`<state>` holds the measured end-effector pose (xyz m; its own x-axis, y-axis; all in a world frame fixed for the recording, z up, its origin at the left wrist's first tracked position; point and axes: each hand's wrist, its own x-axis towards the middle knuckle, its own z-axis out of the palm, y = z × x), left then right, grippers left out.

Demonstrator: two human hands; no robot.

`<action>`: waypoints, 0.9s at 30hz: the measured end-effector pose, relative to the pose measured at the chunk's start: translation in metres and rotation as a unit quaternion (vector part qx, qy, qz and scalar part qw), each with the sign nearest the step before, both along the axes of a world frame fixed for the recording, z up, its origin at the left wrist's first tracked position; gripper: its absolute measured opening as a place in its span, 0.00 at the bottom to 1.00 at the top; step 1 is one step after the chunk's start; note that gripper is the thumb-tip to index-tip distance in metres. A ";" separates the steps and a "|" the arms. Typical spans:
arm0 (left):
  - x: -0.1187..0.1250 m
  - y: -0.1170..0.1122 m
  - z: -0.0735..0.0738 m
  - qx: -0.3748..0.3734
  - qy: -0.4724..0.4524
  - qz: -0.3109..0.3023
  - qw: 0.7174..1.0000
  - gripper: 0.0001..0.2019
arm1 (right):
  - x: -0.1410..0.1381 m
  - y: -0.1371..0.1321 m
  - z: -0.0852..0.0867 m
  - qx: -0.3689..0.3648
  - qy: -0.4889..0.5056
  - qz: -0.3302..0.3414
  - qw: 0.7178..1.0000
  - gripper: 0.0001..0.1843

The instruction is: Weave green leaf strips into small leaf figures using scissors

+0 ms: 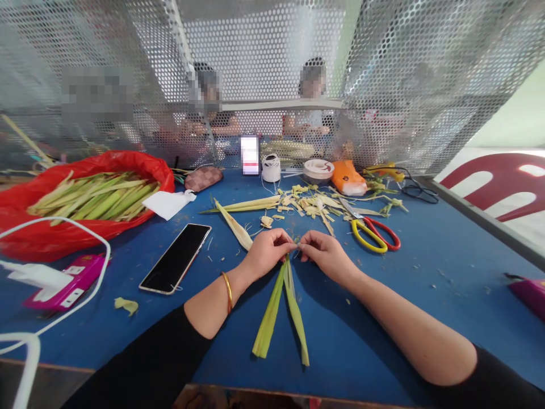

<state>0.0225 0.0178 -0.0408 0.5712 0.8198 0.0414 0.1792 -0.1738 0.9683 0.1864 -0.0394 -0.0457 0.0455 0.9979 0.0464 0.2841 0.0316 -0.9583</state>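
Two green corn husk strips [272, 318] hang from my left hand [270, 250], spreading apart downward over the table. The thumb and fingers of my left hand pinch their joined upper end. Close beside it, my right hand [321, 253] is closed in a pinch on a thin pale strand, which looks like thread; the fingers mostly hide it. A pale husk piece [236, 227] lies beyond my left hand. Husk scraps [315, 201] are scattered ahead of both hands. Scissors [374, 233] with one yellow and one red handle rest to the right.
A red plastic bag [166, 170] of husks stands at left, near a black phone [176, 258] and a magenta power strip [80, 284] with a white cable. A thread spool [271, 168], tape roll [318, 169] and orange packet [348, 177] line the back. People sit behind the perforated screen [272, 57].
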 end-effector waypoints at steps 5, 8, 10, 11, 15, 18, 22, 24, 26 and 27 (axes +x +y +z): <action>0.001 -0.001 0.002 0.024 0.020 -0.013 0.999 0.07 | 0.000 0.000 0.000 -0.005 0.006 -0.013 1.000 0.08; 0.001 -0.001 0.003 0.018 0.032 -0.011 0.999 0.09 | 0.001 0.000 -0.001 -0.006 0.006 -0.015 1.000 0.07; 0.001 0.000 0.002 0.010 0.032 -0.012 0.999 0.10 | 0.001 0.000 -0.002 -0.006 0.008 -0.013 1.000 0.07; 0.001 0.000 0.002 0.004 0.028 -0.012 1.000 0.10 | 0.001 0.000 -0.002 -0.006 0.009 -0.012 1.000 0.07; 0.001 0.000 0.003 -0.035 0.004 -0.008 0.999 0.09 | 0.000 0.000 -0.002 -0.006 0.016 -0.006 1.000 0.08; 0.002 -0.002 0.006 -0.052 -0.004 -0.005 0.999 0.08 | -0.001 0.000 -0.001 -0.003 0.022 -0.002 1.000 0.07; 0.002 -0.003 0.008 -0.052 -0.014 -0.002 0.999 0.09 | -0.001 0.000 -0.001 -0.003 0.024 -0.006 1.000 0.07; 0.002 -0.003 0.008 -0.056 -0.014 -0.001 0.998 0.10 | -0.001 0.000 0.000 -0.007 0.027 -0.011 1.000 0.07; 0.002 -0.002 0.008 -0.057 -0.015 0.000 0.998 0.11 | -0.001 0.000 0.002 -0.012 0.034 -0.016 0.999 0.07; 0.001 -0.002 0.007 -0.057 -0.014 -0.001 0.998 0.11 | -0.002 -0.001 0.003 -0.018 0.043 -0.018 0.999 0.07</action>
